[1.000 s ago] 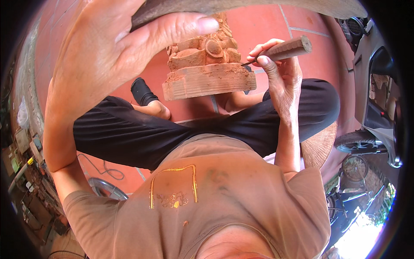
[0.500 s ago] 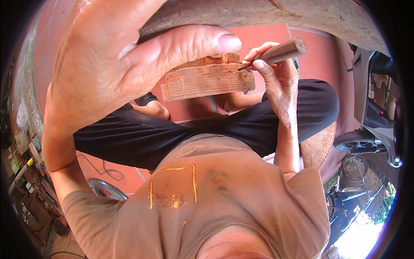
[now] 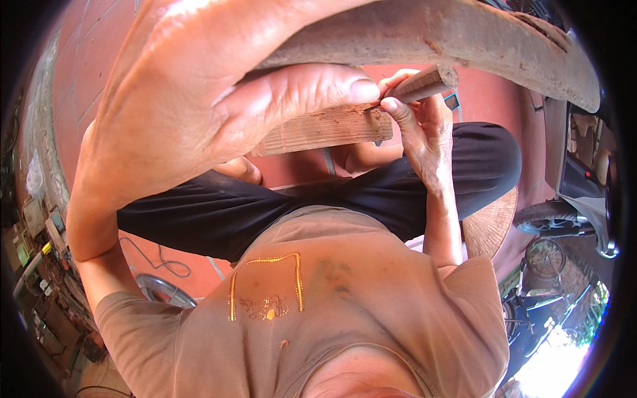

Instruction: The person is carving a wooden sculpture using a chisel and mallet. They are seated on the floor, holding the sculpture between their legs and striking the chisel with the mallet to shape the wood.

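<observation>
At the far left, a heap of clutter (image 3: 56,302) fades into the black rim of the lens; most pieces in it are too small and dim to make out, though a pale plastic bag (image 3: 34,176) shows above it. The left hand (image 3: 212,93) looms large, its upper part cut off by the top edge. It is wrapped round a thick wooden bar (image 3: 431,36), the thumb lying along the underside; the other fingers are out of sight. Below the forearm, a dark cable (image 3: 169,265) loops on the tiled floor (image 3: 199,255), and a curved rim (image 3: 162,290) is partly covered by the sleeve.

In the middle, between the person's bent legs, the wooden block (image 3: 325,129) shows its flat, grained front; the left hand and the bar hide its top and left end. Just right of the left thumb, the right hand (image 3: 424,132) pinches a chisel (image 3: 424,81) by its blade near the handle, the tip at the block's upper right edge. The thumb overlaps this spot, so whether the two hands touch cannot be told.

Farther right, a round wooden disc (image 3: 491,222) is half covered by the knee and arm. Beyond it stand a motorbike wheel (image 3: 554,217) and, lower, shapes lost in glare.
</observation>
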`<state>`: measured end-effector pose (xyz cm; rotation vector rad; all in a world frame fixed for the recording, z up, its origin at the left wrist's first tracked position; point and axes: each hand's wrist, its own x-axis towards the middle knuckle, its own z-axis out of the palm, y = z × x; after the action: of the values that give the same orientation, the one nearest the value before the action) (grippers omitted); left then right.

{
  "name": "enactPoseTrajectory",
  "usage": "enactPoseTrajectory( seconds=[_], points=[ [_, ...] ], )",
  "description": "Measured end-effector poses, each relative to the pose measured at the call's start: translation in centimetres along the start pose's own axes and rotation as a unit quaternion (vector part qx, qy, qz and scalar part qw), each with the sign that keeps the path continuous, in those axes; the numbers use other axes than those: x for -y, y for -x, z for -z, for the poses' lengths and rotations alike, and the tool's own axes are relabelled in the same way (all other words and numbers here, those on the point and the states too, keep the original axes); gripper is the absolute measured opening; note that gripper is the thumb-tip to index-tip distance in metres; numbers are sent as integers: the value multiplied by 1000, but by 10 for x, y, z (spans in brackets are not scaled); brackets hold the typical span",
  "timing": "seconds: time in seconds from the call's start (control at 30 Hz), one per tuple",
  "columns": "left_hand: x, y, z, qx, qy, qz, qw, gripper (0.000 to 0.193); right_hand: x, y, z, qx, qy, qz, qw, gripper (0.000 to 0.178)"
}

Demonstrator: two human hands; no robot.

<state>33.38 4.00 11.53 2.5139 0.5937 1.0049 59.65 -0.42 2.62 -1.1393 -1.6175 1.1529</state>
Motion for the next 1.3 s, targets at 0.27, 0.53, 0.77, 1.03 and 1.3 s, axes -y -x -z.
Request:
enactPoseTrajectory(
  seconds=[0.27, 0.53, 0.77, 1.03, 1.3],
  points=[
    [6, -16, -9, -27, 7, -64, 998, 71, -3, 0, -1, 8, 19, 0, 1000, 20],
    [-23, -26, 7, 48, -29, 18, 998, 70, 2, -1, -2, 4, 60, 4, 998, 23],
    [-5, -16, 2, 91, -32, 27, 995, 70, -2, 1, -2, -3, 46, -16, 999, 24],
    [18, -9, -7, 11, -90, -10, 996, 67, -3, -2, -1, 11, 26, -23, 999, 24],
    [-5, -9, 16, 62, -87, 98, 989, 67, 3, -1, -3, 21, 31, -49, 998, 18]
  ],
)
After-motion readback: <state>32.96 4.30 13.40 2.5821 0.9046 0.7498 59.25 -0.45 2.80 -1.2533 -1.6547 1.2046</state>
